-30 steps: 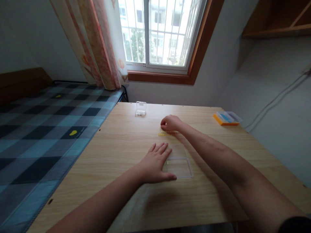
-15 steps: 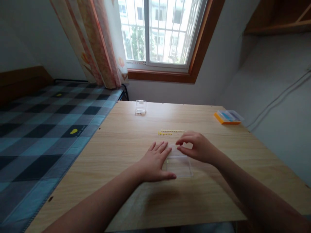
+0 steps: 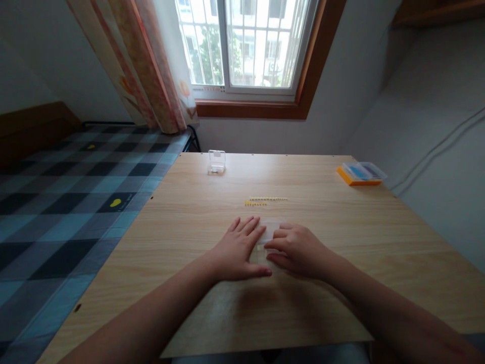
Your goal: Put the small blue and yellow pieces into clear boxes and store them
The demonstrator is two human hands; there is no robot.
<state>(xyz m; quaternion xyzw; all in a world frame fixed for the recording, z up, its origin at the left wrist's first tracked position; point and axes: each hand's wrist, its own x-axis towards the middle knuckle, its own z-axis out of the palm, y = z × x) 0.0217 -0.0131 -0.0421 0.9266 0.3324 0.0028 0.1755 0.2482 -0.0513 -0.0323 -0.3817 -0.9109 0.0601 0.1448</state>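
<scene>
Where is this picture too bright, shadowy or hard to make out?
Head view: the window is partly washed out, soft shadows darken the table below the left hand and right hand, and the clear box between them barely stands out.

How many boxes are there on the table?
3: a small clear box at the back left, an orange box at the back right, and a flat clear box at the left hand and right hand, partly hidden.

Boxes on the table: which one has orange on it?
The far-right box: only it shows orange, while the small far-left box and the near box are clear.
</scene>
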